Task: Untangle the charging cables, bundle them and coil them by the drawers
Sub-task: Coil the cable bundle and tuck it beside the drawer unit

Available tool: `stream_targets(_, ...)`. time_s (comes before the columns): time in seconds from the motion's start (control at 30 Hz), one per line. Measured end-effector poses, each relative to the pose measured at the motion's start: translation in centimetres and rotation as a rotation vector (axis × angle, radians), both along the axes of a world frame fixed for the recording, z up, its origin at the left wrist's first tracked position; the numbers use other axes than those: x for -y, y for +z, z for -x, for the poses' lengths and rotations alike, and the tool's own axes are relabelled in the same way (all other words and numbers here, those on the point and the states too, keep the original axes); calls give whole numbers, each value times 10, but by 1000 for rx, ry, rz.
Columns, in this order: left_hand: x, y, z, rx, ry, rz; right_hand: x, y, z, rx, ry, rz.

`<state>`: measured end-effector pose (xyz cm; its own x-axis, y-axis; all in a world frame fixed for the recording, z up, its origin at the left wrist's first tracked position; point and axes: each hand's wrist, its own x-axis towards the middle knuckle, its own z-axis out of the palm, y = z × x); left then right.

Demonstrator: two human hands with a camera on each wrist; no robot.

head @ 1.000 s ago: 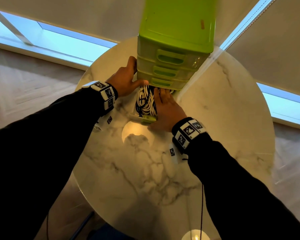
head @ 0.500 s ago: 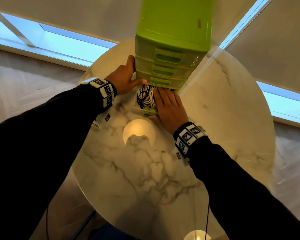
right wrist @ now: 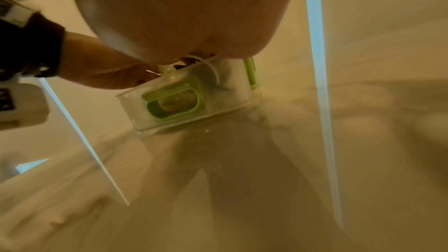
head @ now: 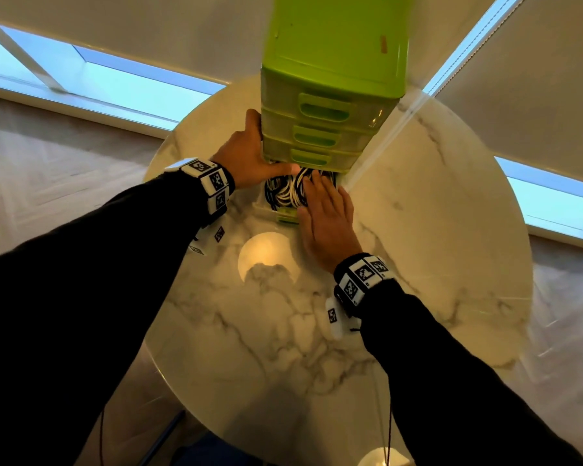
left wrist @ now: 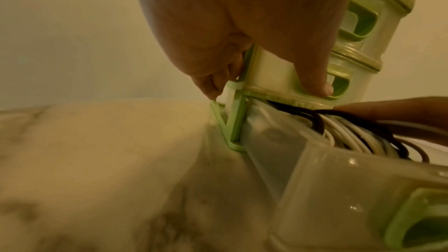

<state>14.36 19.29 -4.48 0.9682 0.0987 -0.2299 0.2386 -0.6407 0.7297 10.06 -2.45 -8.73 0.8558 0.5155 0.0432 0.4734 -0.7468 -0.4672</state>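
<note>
Your right hand (head: 329, 223) covered the near right part of the open bottom drawer (right wrist: 184, 101), and its fingertips were hidden among the black and white cables (head: 288, 191) coiled inside, fingers laid flat. The drawer projected toward you from the green drawer unit (head: 327, 105) on the marble table (head: 418, 264). Your left hand (head: 246, 156) gripped the unit's left corner, thumb across its front.
</note>
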Motion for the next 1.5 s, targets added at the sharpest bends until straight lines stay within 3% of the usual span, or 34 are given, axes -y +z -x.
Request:
stream_targets(0.13, -2, 0, 0, -10, 8, 4, -1, -3, -2, 179, -144, -81)
stream_targets(0.3, -1, 1, 1, -15, 0, 7, -5, 5, -32, 7, -231, -240)
stream_targets(0.47, 3, -1, 2, -23, 27, -13, -10, 4, -13, 216, 24, -166)
stream_targets(0.6, 5, -4, 2, -5, 44, -20, 3, -8, 22, 249, 150, 211)
stream_targets(0.67, 5, -5, 2, 0, 44, -24, 8, -10, 20, 302, 161, 297)
stream_targets(0.9, -1, -1, -2, 6, 10, -23, -1, -9, -36, 440, 231, 277)
stream_targets(1.03, -2, -1, -1, -1, -16, -21, -12, -2, -38, 536, 227, 68)
stream_targets(1.17, -2, -3, -2, -11, -13, -15, 7, -4, -21, 454, 212, 15)
stream_targets(1.27, -3, -4, -3, -17, -17, -11, 26, -9, -25, 361, 120, 103)
stream_targets(1.37, -2, -4, -3, -14, -27, -17, 23, -10, -35, 280, 201, 193)
stream_targets(1.43, -4, -3, -3, -17, -41, -19, 20, -5, -42, 256, 230, 171)
stream_targets(1.5, -7, -2, -4, -35, -62, -17, 23, 2, -43, 261, 128, 77)
